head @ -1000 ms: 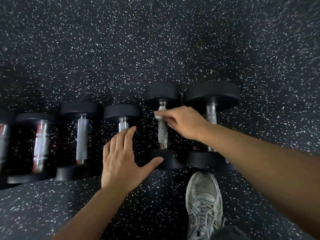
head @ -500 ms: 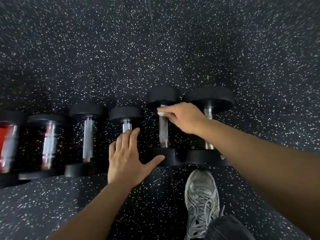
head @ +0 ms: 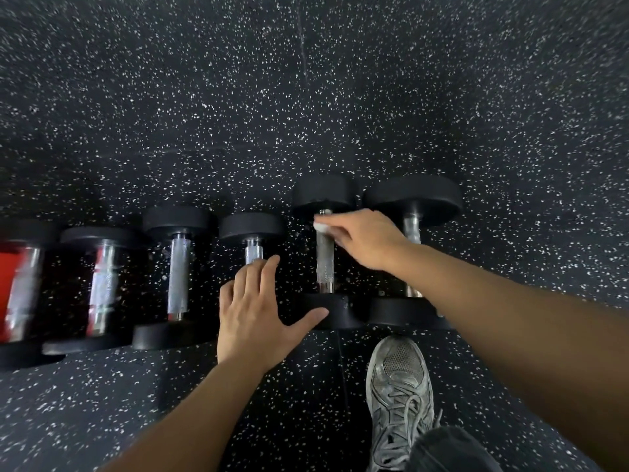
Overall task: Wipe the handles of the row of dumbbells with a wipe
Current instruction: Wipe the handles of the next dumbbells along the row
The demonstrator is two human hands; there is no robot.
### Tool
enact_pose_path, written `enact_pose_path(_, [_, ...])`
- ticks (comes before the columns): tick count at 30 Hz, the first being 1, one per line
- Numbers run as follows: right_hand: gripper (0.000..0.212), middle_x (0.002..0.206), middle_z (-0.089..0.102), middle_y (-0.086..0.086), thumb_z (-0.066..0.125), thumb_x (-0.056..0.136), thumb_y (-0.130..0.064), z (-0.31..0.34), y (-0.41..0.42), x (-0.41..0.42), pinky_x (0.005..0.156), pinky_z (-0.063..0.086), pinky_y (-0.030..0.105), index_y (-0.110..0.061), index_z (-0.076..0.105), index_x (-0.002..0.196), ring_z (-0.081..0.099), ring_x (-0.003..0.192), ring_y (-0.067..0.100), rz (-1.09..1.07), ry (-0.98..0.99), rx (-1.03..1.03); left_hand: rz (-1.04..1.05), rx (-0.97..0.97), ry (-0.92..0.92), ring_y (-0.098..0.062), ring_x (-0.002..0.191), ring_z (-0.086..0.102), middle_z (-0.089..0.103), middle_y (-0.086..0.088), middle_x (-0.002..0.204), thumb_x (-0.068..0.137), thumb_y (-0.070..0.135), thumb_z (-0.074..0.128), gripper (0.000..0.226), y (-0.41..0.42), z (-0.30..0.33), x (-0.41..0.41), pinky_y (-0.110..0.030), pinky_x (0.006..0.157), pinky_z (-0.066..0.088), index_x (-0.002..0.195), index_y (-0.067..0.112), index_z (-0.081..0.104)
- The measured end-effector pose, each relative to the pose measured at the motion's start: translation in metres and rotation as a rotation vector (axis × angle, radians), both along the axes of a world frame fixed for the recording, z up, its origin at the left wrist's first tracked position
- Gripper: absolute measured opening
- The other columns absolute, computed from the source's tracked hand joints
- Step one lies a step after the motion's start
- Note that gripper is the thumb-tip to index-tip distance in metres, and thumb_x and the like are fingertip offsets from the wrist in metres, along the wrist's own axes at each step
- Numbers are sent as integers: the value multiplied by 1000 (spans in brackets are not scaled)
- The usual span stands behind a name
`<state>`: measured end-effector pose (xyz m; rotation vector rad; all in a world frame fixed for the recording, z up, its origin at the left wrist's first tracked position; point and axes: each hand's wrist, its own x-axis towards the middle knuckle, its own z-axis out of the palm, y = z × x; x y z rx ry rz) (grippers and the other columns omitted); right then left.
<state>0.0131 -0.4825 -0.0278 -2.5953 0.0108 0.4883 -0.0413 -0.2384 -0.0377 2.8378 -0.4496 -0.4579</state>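
Observation:
Several black-headed dumbbells with knurled metal handles lie in a row on the speckled floor. My right hand [head: 360, 238] pinches a small white wipe [head: 320, 226] against the far end of the second handle from the right [head: 325, 260], just under its far head. My left hand [head: 253, 313] rests flat with fingers spread over the near part of the neighbouring smaller dumbbell [head: 253, 228]; its thumb touches the near head of the dumbbell being wiped [head: 332, 310]. The biggest dumbbell [head: 413, 199] lies at the far right, its handle partly hidden by my right forearm.
More dumbbells lie to the left: one with a long handle [head: 178, 277], another [head: 102, 284], and a blurred one by something red [head: 13, 287] at the frame edge. A grey sneaker [head: 400, 386] stands right in front of the big dumbbell. Black speckled rubber flooring [head: 306, 97] stretches beyond.
My right hand with the wipe has slid along the handle toward its far end. The left hand stays on the smaller dumbbell. The view has shifted slightly right, revealing more of the left dumbbells.

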Motion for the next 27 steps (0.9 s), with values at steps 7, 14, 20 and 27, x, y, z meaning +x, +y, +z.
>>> enact_pose_path(7, [37, 97, 72, -14, 47, 106, -35, 5, 5, -16, 68, 53, 28, -54, 54, 138, 67, 70, 12, 332, 285, -50, 1, -4, 3, -22, 149, 31, 37, 1, 159, 74, 102, 27, 115, 0, -1, 0, -49, 123, 26, 158, 25, 22])
enact_pose_path(14, [36, 122, 71, -13, 49, 105, -41, -1, 1, -8, 71, 46, 25, -52, 54, 138, 67, 87, 10, 221, 124, -18, 6, -17, -5, -23, 149, 30, 37, 1, 159, 74, 101, 30, 114, 1, -1, 0, -49, 123, 25, 158, 24, 23])
enact_pose_path(20, [36, 128, 72, -11, 52, 105, -32, -14, -2, -4, 86, 51, 18, -42, 59, 138, 68, 104, 6, -2, -160, 75, 6, -21, -7, -22, 149, 29, 36, 2, 160, 75, 101, 30, 114, 1, 0, 0, -48, 124, 23, 159, 24, 22])
enact_pose_path(27, [36, 135, 68, -6, 48, 106, -34, -15, 1, -18, 97, 53, 35, -48, 56, 139, 66, 119, 20, 184, 12, -23, 14, -40, -8, -22, 149, 31, 37, 1, 159, 74, 101, 30, 114, 0, 2, -1, -48, 123, 24, 158, 23, 23])
